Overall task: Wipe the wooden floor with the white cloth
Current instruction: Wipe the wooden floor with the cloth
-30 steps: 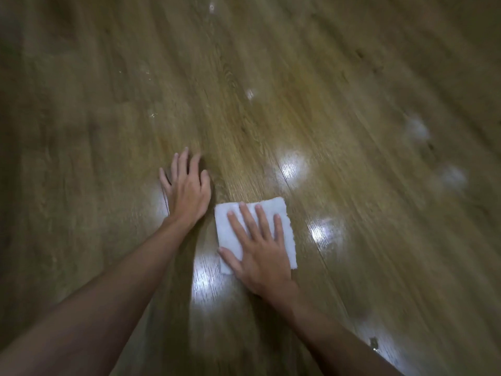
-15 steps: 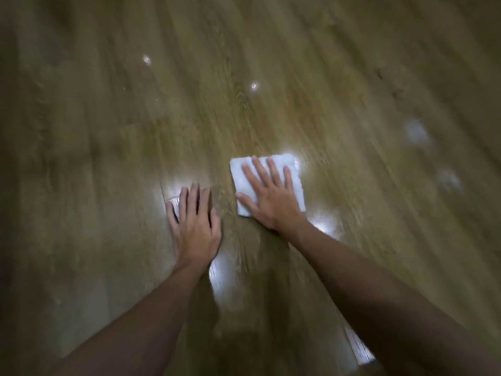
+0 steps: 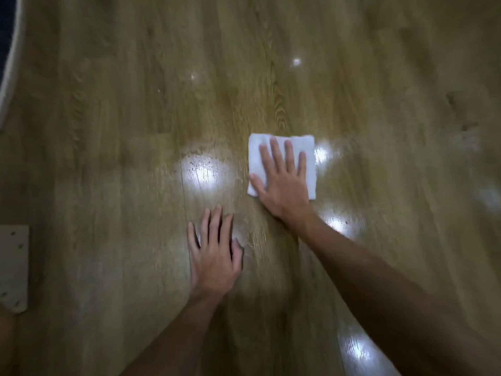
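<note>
Two bare forearms reach in from the near edge over the wooden floor [image 3: 379, 118]. Nearest, the left hand [image 3: 215, 256] lies flat on the boards, fingers [image 3: 214, 226] straight and slightly spread, holding nothing. Farther out and to its right, the right hand [image 3: 284, 183] presses flat on the folded white cloth [image 3: 307, 143], fingers straight across it, not curled around it. Bright glare patches [image 3: 203, 175] shine on the boards beside the cloth. At the left edge sits a pale plate with small holes [image 3: 13, 267]; a curved pale rim [image 3: 10, 63] shows farther off. No writing is readable.
</note>
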